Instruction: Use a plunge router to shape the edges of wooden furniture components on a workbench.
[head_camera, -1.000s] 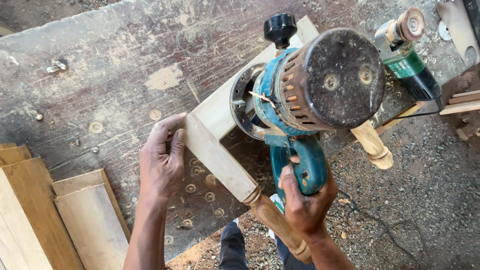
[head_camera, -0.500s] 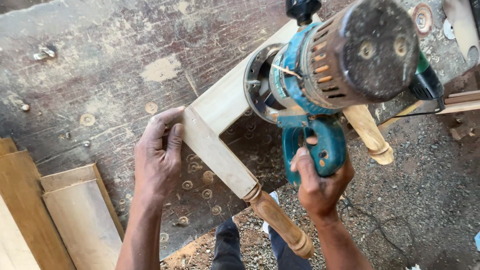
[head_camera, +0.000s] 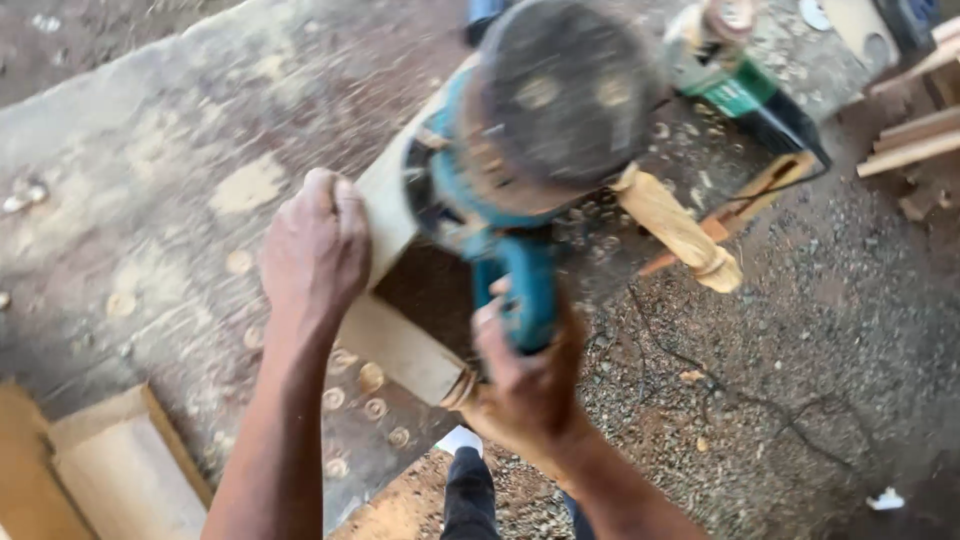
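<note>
My right hand (head_camera: 525, 385) is nearest me, fingers wrapped tight around the blue handle of the sander (head_camera: 535, 130). The tool is blurred; its round dusty pad faces up toward me, above the wood. Just below that hand I can see my dark trouser leg (head_camera: 470, 495) and the gravel ground (head_camera: 800, 380).

My left hand (head_camera: 315, 250) sits a little farther out, curled over the corner of the pale wooden frame (head_camera: 400, 345), fingers bent down over the edge and pressing it onto the bench (head_camera: 150, 150). The frame lies at the bench's near edge, partly over the side, with the sander above its middle. One turned leg (head_camera: 680, 230) of it sticks out to the right, past the sander, over the ground.

Small round wood plugs (head_camera: 372, 392) are scattered on the bench beside the frame. To my near left lie pale boards (head_camera: 120, 475); I see no container among these things.

Farther off, beyond the sander, a green power tool (head_camera: 740, 85) rests at the far edge of the bench. At the far right, some timber offcuts (head_camera: 915, 140) lie stacked on the ground.
</note>
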